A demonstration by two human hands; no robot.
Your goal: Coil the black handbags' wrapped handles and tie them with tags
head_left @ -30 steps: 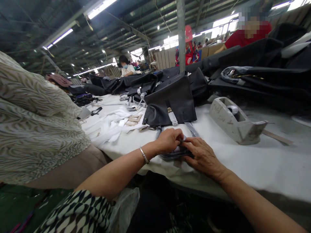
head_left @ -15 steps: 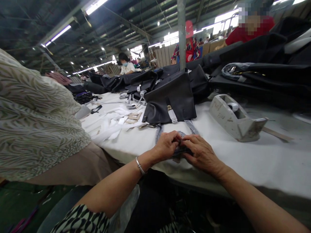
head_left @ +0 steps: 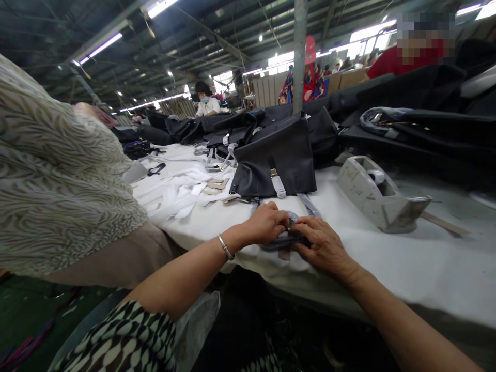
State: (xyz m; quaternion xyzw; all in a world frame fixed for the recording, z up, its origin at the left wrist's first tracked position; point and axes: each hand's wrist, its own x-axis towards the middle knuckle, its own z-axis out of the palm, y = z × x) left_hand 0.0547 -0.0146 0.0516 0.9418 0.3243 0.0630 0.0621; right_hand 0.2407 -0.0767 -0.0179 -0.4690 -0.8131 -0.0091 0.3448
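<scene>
Both my hands meet at the near edge of the white table (head_left: 406,263). My left hand (head_left: 267,223), a bangle on its wrist, is closed in a pinch on a folded dark grey strap (head_left: 284,242). My right hand (head_left: 323,247) lies over the strap's right part with fingers curled onto it. Grey straps run from under my hands back to a black handbag (head_left: 277,160) that stands just behind them, a pale wrapped tab on its front.
A grey tape dispenser (head_left: 377,195) sits to the right. White paper scraps and cardboard pieces (head_left: 182,191) lie to the left. More black bags (head_left: 406,119) pile up behind. A seated person in a striped top (head_left: 58,181) is close on my left; other workers sit far off.
My hands stay together on the strap, with only small finger movements. The view has shifted slightly.
</scene>
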